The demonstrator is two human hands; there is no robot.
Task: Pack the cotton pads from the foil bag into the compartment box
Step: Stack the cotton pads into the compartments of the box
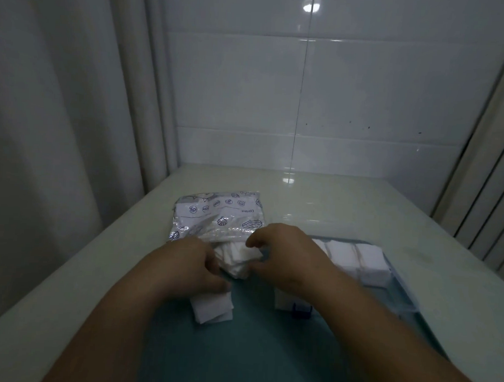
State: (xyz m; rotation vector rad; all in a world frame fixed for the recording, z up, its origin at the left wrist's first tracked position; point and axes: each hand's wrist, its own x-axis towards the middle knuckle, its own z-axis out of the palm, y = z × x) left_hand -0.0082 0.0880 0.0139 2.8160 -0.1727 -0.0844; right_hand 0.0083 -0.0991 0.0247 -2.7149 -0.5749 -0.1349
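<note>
A silver foil bag printed with blue shell drawings lies flat on the pale table, its mouth facing me. Between my hands sits a loose stack of white cotton pads just outside the bag's mouth. My left hand pinches the stack's left side and my right hand grips its right side. A few pads lie below my left hand. To the right lies the clear blue compartment box, with white pads filling its far compartments. My right forearm hides part of the box.
A teal surface, which I cannot identify, spreads under my forearms toward me. A dark blue latch shows at the box's near edge. White tiles form the back wall, a curtain hangs at the left, and the table continues behind the bag.
</note>
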